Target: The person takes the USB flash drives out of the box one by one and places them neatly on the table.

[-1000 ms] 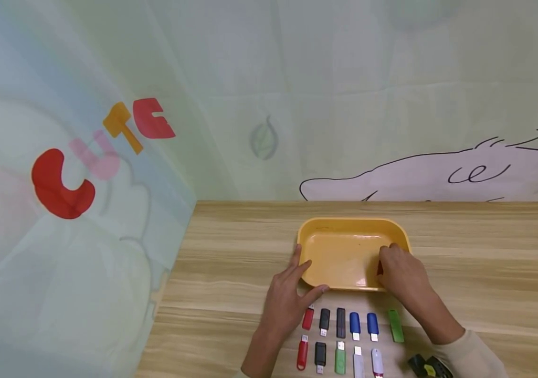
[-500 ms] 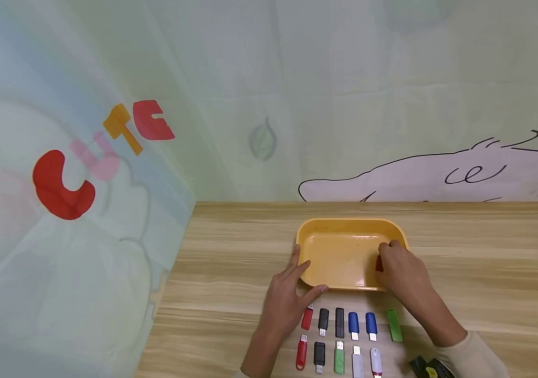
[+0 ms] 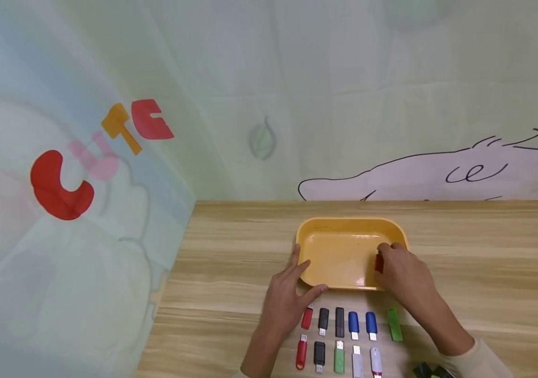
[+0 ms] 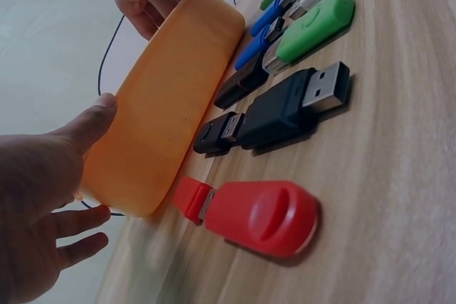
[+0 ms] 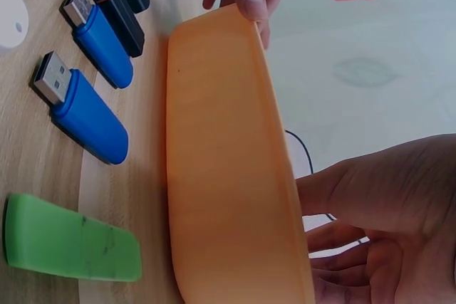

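An orange-yellow tray (image 3: 337, 257) stands on the wooden table. At its left corner my left hand (image 3: 285, 299) has its fingers spread, its thumb (image 4: 103, 105) touching the rim in the left wrist view. My right hand (image 3: 403, 274) reaches over the right side, fingertips inside the tray, and holds a small red object (image 3: 379, 262) mostly hidden by the hand. Two rows of USB sticks lie in front: red (image 3: 301, 353), black (image 3: 319, 354), blue (image 3: 354, 323), green (image 3: 339, 359) and white (image 3: 376, 361). A plain green stick (image 3: 394, 324) lies nearest the right wrist.
A printed cloth (image 3: 231, 79) hangs behind the table (image 3: 235, 231) and along its left side. Beside the right sleeve (image 3: 478, 359), a dark item with a yellow part (image 3: 431, 370) shows at the bottom edge.
More of the red object shows beside my right fingers, and the right wrist has turned slightly. The left hand and the USB sticks stay in place.
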`<state>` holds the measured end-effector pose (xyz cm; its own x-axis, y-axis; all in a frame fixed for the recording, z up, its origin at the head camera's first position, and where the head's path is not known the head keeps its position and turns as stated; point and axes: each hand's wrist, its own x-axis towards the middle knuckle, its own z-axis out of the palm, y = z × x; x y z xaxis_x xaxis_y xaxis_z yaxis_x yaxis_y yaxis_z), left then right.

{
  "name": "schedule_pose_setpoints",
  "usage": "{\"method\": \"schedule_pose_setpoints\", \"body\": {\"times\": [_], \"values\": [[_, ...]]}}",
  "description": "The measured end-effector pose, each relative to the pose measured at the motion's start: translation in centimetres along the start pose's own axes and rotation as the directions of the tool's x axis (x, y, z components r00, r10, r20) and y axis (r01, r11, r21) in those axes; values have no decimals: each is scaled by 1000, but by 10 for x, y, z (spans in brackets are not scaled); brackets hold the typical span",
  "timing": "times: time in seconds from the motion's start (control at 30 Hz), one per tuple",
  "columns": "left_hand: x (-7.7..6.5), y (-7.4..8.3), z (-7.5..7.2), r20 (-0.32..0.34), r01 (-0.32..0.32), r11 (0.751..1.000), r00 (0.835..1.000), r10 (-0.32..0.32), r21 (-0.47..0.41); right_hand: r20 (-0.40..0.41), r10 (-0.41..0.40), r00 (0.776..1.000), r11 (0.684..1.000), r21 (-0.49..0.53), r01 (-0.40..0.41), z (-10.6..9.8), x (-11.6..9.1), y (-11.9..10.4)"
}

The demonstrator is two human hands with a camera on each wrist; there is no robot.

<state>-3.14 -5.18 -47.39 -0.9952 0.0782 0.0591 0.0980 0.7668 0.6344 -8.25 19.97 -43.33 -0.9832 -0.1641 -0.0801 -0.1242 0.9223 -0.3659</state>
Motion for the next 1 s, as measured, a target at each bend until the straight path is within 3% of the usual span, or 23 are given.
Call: {"method": "schedule_pose_setpoints", "body": {"times": [0.4, 1.0], "values": [[0, 0, 1, 3, 3, 1000, 1000, -2, -29, 12, 15, 1000, 1000, 27, -16, -7, -7, -2], [0, -1, 0, 8, -1, 1000, 1000, 1, -20, -105, -59, 993, 995, 69, 66, -17, -27, -2]]}}
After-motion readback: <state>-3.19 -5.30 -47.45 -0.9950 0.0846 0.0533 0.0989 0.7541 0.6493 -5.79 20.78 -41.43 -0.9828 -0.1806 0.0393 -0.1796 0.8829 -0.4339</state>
